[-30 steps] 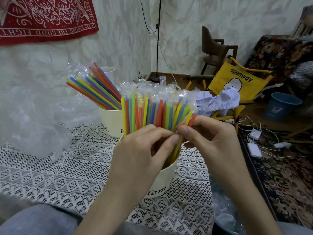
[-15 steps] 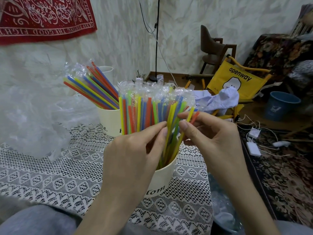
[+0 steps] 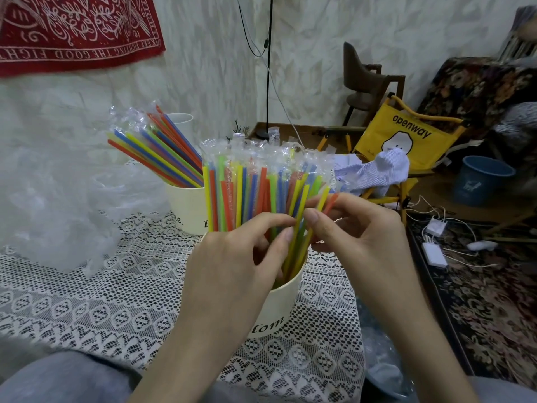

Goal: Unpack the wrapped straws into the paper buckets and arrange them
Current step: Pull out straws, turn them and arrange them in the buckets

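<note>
- A white lace tablecloth (image 3: 87,301) covers the table; crumpled clear plastic (image 3: 49,199) is heaped at its left edge against a pale wall; a red patterned hanging (image 3: 75,27) is pinned high on that wall
- Beyond the table stand a black lamp pole (image 3: 269,68), a dark wooden chair (image 3: 363,80) and a yellow folding chair (image 3: 406,135) printed "openway", with striped cloth (image 3: 377,173) draped over it; a blue bin (image 3: 482,181) sits on the floor to the right, and white chargers (image 3: 434,251) with cables lie on a patterned carpet (image 3: 494,301)
- The left hand (image 3: 232,274) reaches in among the wrapped straws (image 3: 255,184) with fingers curled, thumb and forefinger pinching a stem or two; which stems exactly, I cannot tell
- The right hand (image 3: 357,237) pinches a yellow and an orange straw between thumb and fingertips, both tilted out to the right of the bunch
- The straws stand upright in the near paper bucket (image 3: 279,309), cream with black lettering, set on the lace; each is a bright colour, red, yellow, green, blue or orange, sealed in clear film that crinkles above the tips
- A far paper bucket (image 3: 186,207) behind holds a second bunch (image 3: 157,152), fanned and leaning left
</note>
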